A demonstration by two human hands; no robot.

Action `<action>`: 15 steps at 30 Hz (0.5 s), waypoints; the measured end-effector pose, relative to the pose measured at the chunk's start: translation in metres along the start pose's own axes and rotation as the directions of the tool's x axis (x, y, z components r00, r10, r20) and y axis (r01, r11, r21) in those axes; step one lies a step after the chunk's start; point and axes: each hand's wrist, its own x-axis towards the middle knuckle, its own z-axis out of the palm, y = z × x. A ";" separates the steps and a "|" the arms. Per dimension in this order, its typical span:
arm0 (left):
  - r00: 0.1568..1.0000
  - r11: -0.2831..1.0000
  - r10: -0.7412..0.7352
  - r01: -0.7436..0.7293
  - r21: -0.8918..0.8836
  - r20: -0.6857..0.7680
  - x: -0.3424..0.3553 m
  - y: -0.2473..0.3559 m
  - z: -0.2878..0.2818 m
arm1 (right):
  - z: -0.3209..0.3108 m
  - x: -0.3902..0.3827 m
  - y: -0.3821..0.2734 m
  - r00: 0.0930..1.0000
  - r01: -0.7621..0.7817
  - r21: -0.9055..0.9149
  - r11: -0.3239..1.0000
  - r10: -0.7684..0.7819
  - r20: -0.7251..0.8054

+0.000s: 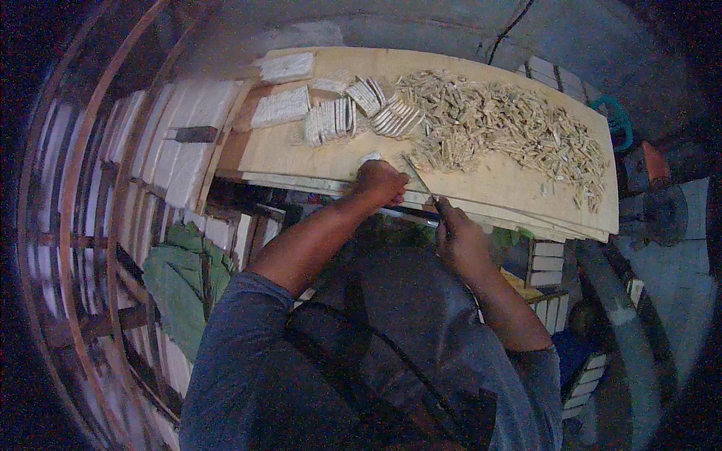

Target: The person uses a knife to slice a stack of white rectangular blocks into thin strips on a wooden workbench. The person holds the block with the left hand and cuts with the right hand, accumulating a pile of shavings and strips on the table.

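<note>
My right hand (460, 239) is closed round the dark handle of a knife (423, 180), whose thin blade points up and left over the near edge of the pale wooden table (338, 159). Beside the blade, my left hand (381, 183) is curled into a fist just above that edge. A small whitish piece (370, 157) shows at the top of the fist and seems to be held in it; most of it is hidden. Beyond my hands lie rows of pale ribbed strips (329, 122). To their right spreads a large heap of small, pale, stick-like pieces (511, 120).
White ribbed slabs (282, 107) lie at the table's left end. Further left stand a rack with curved reddish bars (83, 150) and a green cloth (180, 282). A teal ring-shaped thing (618, 120) and an orange object (653, 161) are past the right end.
</note>
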 end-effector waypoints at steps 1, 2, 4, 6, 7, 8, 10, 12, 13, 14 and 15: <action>1.000 0.999 0.015 -0.015 0.029 -0.002 -0.001 0.000 -0.001 | 0.001 0.001 0.003 1.000 0.018 -0.012 1.000 -0.018 -0.006; 1.000 0.998 0.029 -0.029 0.058 -0.002 -0.001 -0.001 -0.002 | 0.003 0.002 0.009 0.999 0.035 -0.025 0.999 -0.035 -0.013; 1.000 0.996 0.029 -0.028 0.079 -0.004 0.003 -0.004 -0.002 | 0.003 0.004 0.014 0.996 0.071 -0.017 0.997 -0.071 -0.058; 0.999 0.988 0.053 -0.053 0.144 0.003 0.008 -0.007 -0.005 | 0.003 0.005 0.015 0.985 0.110 0.024 0.994 -0.106 -0.135; 0.997 0.976 0.077 -0.078 0.201 0.016 0.007 -0.007 -0.006 | 0.002 0.003 0.014 0.987 0.110 0.027 0.994 -0.106 -0.123; 0.995 0.961 0.099 -0.103 0.256 0.030 0.007 -0.007 -0.006 | 0.001 0.001 0.012 0.988 0.110 0.029 0.994 -0.106 -0.111; 0.995 0.956 0.095 -0.101 0.276 0.035 0.005 -0.004 -0.007 | -0.001 -0.002 0.008 0.991 0.094 0.015 0.995 -0.092 -0.097; 0.996 0.961 0.079 -0.085 0.262 0.034 0.002 0.000 -0.006 | -0.001 -0.003 0.005 0.994 0.063 -0.018 0.998 -0.064 -0.091; 0.998 0.969 0.062 -0.068 0.238 0.032 0.000 0.000 -0.006 | 0.001 -0.004 0.004 0.994 0.064 -0.010 0.998 -0.065 -0.091; 0.998 0.976 0.046 -0.051 0.214 0.031 -0.001 0.001 -0.006 | 0.002 -0.005 0.003 0.994 0.065 -0.001 0.998 -0.065 -0.090; 0.999 0.978 0.042 -0.047 0.205 0.026 -0.001 0.002 -0.006 | 0.004 -0.005 0.003 0.994 0.066 0.007 0.998 -0.065 -0.090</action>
